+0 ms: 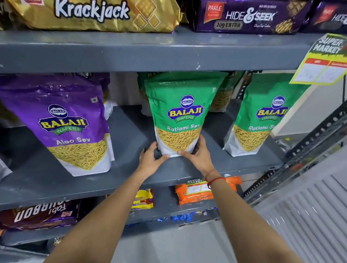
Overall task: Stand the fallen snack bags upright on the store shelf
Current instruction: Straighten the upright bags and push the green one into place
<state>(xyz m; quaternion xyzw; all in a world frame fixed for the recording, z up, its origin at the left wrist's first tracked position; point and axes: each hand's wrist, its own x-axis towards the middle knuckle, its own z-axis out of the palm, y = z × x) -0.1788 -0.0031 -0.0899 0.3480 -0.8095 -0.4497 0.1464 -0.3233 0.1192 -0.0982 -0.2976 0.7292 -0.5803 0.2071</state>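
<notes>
our left hand (150,160) and right hand (197,154) grasp the glossy green plastic sev pouch (177,113) at its base, fingers (203,142) wrapped; it stands upright on the grey metal shelf (126,175) (as do its visible neighbours).

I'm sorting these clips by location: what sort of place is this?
Most likely a grocery store aisle: grey metal shelf stocked with branded snack bags like the green Ratlami Sev bag, plus a "Super Market" price tag.

Gold foil pack (90,8) says Parle Krackjack, purple foil pack (249,15) Hide & Seek "20g EXTRA", green standing pouch (181,113) Balaji Wafers Ratlami Sev, purple standing pouch (68,121) Aloo Sev.
</notes>
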